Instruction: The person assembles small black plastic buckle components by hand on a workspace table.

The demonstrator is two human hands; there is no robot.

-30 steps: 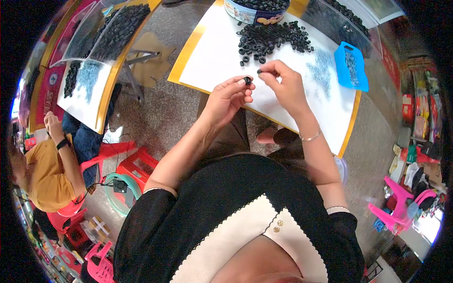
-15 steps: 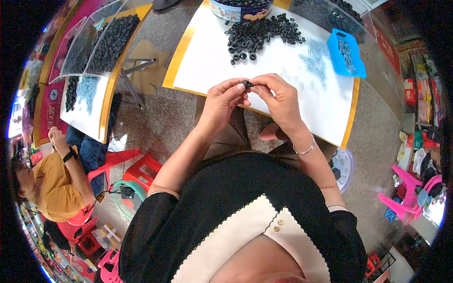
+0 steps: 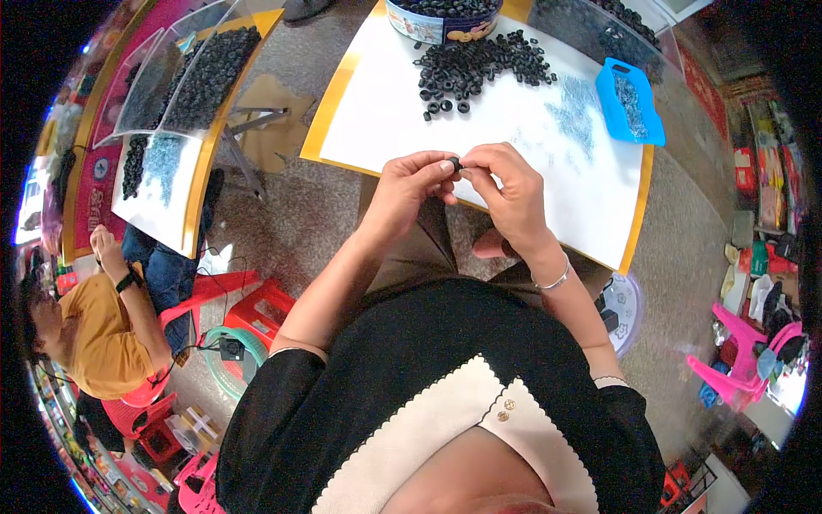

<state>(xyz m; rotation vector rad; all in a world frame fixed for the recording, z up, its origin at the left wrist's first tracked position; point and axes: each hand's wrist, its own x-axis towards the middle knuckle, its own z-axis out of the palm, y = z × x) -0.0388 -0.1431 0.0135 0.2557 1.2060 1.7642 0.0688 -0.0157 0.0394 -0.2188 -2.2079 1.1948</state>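
Over the near edge of the white table, my left hand pinches a small black ring-shaped part between thumb and fingers. My right hand meets it from the other side, thumb and forefinger pressed together. Whatever sits in that right pinch is too small to make out. Beyond my hands lies a heap of black ring-shaped parts, a few of them loose at its near side. To the right, tiny silvery-blue pieces are scattered on the white surface.
A blue plastic tray of similar tiny pieces stands at the table's right. A round tub of black parts is at the far edge. On the left, another person sits by a second table with clear bins of black parts.
My two hands stay together around the black part, having shifted slightly. The right fingertips have drawn back a little, and more of the part shows.
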